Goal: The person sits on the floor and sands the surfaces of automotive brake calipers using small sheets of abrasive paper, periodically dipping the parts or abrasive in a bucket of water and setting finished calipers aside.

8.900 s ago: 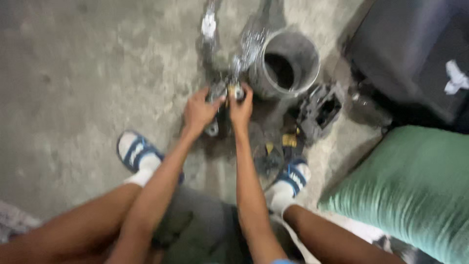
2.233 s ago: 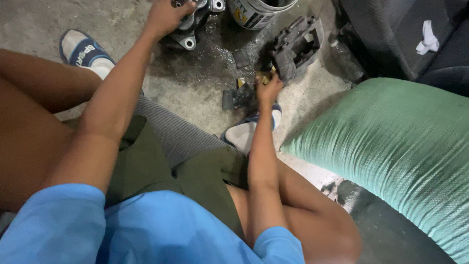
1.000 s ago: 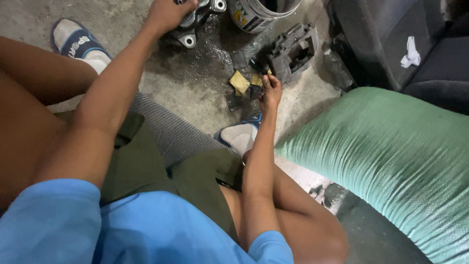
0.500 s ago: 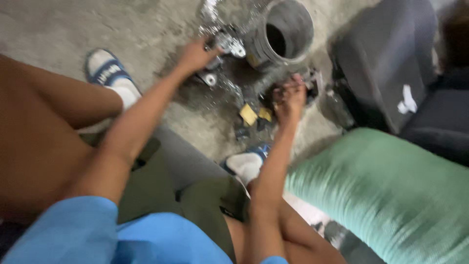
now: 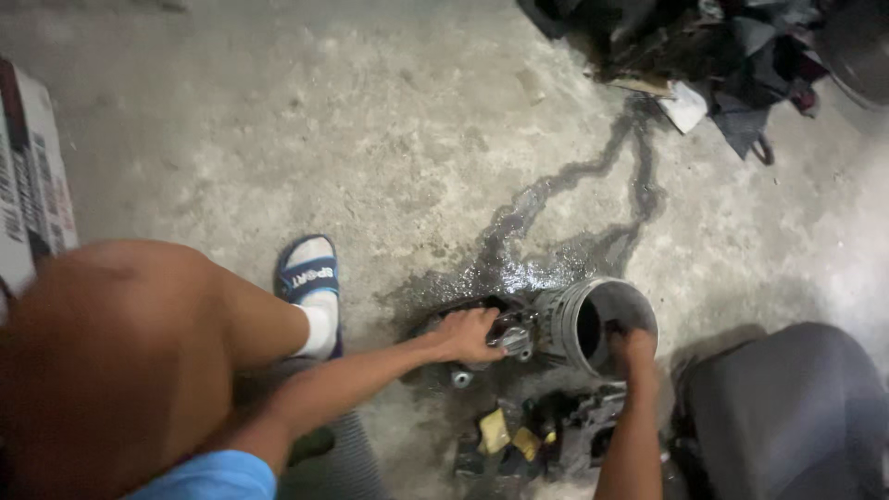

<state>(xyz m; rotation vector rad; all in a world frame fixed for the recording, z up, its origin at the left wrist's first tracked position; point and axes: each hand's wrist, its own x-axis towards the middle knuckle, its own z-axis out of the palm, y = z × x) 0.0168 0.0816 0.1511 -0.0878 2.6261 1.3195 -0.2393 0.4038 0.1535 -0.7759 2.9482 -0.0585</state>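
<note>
My left hand [image 5: 470, 333] is closed on a shiny metal part [image 5: 512, 340], low and just right of the middle of the frame. The fingers curl over the top of it, and the part rests on the wet, dark floor. My right hand [image 5: 632, 347] is just to the right of that, at the mouth of a grey bucket [image 5: 593, 324]. The fingertips dip over the rim and into the dark inside, so I cannot tell if that hand is open or closed. The bucket lies tipped toward me, touching the metal part on its left side. A small round metal ring [image 5: 460, 377] sits on the floor just below my left hand. Lower down, near the bottom edge, I see 2 yellow pads [image 5: 507, 435] beside a black metal block [image 5: 582, 431]. A wet trail [image 5: 593, 176] runs from the bucket up toward the upper right of the frame, where a pile of dark rags [image 5: 713, 46] lies. My foot in a white sock and blue sandal [image 5: 311, 278] is left of the middle. A cardboard box [image 5: 28, 176] stands at the far left edge. A grey cushion [image 5: 787, 407] fills the lower right corner.
</note>
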